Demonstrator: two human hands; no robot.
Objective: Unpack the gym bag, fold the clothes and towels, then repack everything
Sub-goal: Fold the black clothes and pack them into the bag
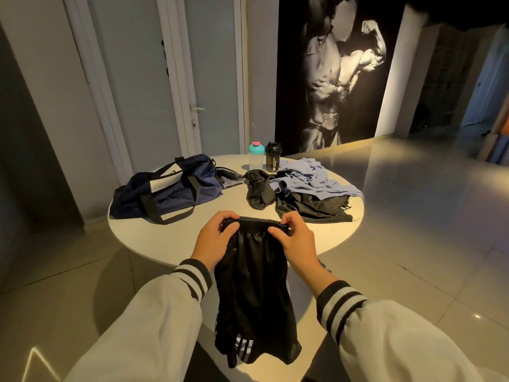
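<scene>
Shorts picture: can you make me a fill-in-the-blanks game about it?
1. The left hand and the right hand hold the shorts by the ____.
2. The bag on the table is dark ____.
3. The black bottle and the clear bottle both stand ____ on the table.

Missing words: waistband; blue; upright.

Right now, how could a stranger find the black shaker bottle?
On the round white table, find the far edge near the bodybuilder poster. Two shakers stand there; the black shaker bottle is the right one, dark all over; the clear shaker has a teal lid.
</scene>
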